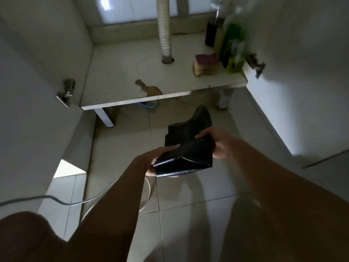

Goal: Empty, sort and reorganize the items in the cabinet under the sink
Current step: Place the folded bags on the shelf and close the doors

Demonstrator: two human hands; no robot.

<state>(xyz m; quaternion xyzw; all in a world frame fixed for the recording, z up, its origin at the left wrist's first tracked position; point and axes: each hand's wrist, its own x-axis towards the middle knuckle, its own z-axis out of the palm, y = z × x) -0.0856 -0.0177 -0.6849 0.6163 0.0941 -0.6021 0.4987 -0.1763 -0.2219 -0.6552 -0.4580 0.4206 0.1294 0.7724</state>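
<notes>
Both hands hold a folded black plastic bag [188,146] above the tiled floor [181,214]: left hand [156,159] at its near corner, right hand [219,142] at its side. On the cabinet shelf [128,72] stand stacked sponges [205,64], a green bottle [233,48] (blurred) and a dark bottle [211,34] beside the corrugated drain hose [165,29].

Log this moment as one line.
hands: left hand and right hand gripping folded black plastic bag | cabinet shelf: stacked sponges, bottles right
</notes>
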